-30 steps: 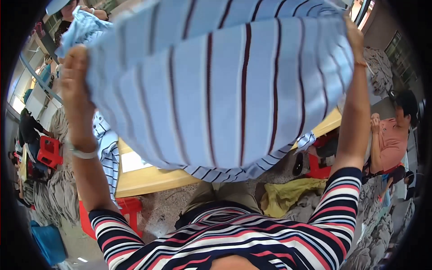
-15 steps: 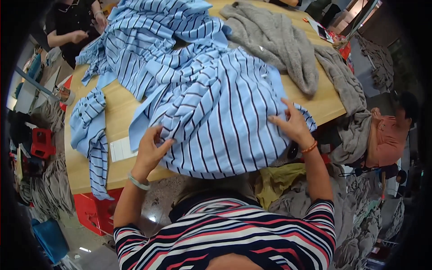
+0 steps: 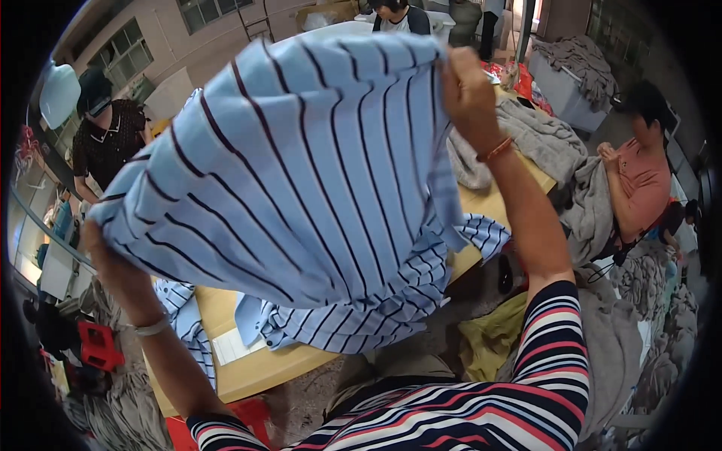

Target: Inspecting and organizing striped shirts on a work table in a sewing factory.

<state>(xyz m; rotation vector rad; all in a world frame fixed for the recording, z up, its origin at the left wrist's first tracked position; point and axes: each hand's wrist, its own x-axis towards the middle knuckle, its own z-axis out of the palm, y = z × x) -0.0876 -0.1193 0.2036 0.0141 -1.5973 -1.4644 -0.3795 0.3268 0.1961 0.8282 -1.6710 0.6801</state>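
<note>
A light blue garment with dark stripes is stretched wide between my raised hands, its upper part billowing above the table. At its upper right corner, my right hand is closed around the fabric. My left hand grips the lower left edge; cloth partly hides its fingers. The garment's lower part hangs bunched onto the near side of the wooden table. Beside it on the left lies another striped blue piece, with a white paper between them.
Grey knitted cloth covers the table's right side. A co-worker in a pink top handles grey fabric there; another person stands at the left. A red stool, yellow cloth and grey piles surround the table.
Both hands have risen and spread apart, lifting the garment off the table and opening it out. My view has tilted up, showing more of the room.
</note>
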